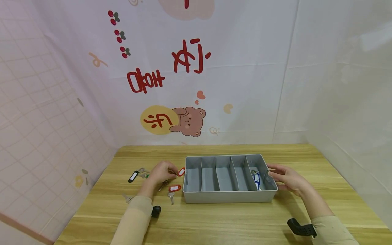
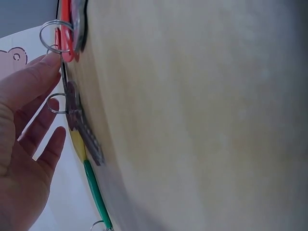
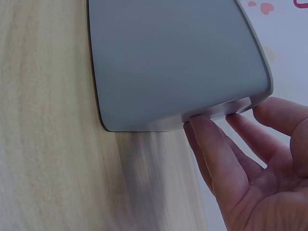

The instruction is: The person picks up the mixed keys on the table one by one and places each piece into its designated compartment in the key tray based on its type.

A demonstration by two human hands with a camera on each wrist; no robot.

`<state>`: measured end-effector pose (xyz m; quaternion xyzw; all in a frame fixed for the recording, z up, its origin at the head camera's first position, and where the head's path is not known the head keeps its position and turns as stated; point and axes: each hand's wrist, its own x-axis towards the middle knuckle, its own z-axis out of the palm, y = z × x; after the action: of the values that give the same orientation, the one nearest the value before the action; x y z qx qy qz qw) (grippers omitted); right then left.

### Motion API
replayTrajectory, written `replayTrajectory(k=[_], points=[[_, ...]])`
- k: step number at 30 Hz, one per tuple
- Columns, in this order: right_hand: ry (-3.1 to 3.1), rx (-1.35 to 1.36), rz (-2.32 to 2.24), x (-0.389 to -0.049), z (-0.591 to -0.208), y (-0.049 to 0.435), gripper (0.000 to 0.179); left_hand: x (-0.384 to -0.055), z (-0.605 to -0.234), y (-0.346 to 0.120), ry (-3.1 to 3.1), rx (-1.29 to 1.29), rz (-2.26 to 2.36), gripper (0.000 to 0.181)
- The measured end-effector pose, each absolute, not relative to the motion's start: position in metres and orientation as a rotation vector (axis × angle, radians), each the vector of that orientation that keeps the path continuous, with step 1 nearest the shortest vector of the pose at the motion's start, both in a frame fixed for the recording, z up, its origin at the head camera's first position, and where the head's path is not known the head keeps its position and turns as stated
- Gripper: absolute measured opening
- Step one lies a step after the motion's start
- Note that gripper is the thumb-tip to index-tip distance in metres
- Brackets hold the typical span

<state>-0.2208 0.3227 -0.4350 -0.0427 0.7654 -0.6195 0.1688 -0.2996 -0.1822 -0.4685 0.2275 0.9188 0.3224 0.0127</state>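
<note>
I've L hand (image 1: 161,172) at far red tag (image 1: 182,172), can't tell if gripping; R hand (image 1: 288,179), fingers relaxed, touches grey tray (image 1: 229,197).

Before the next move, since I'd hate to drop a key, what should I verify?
1. Right hand touching the tray: ok, at its right end.
2. Tray standing flat on the table: ok.
3. Blue tag inside the tray: ok, rightmost compartment.
4. Left hand securely gripping a key: cannot tell, fingertips partly hidden.
5. Table left of the tray free of loose tags: not ok, the black tag lies there.
</note>
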Motion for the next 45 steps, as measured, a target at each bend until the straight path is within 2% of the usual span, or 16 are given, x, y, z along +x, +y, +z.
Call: replayTrajectory(k=[18, 45], points=[[2.172, -0.11, -1.779, -0.2206, -0.4371, 0.3237, 0.067, -0.302, -0.4701, -0.1807, 2.906, 0.732, 0.963, 0.007], [2.15, -0.125, -1.805, -0.2216, -0.4387, 0.3246, 0.067, -0.3024, -0.4734, -0.1851, 2.89, 0.564, 1.123, 0.004]])
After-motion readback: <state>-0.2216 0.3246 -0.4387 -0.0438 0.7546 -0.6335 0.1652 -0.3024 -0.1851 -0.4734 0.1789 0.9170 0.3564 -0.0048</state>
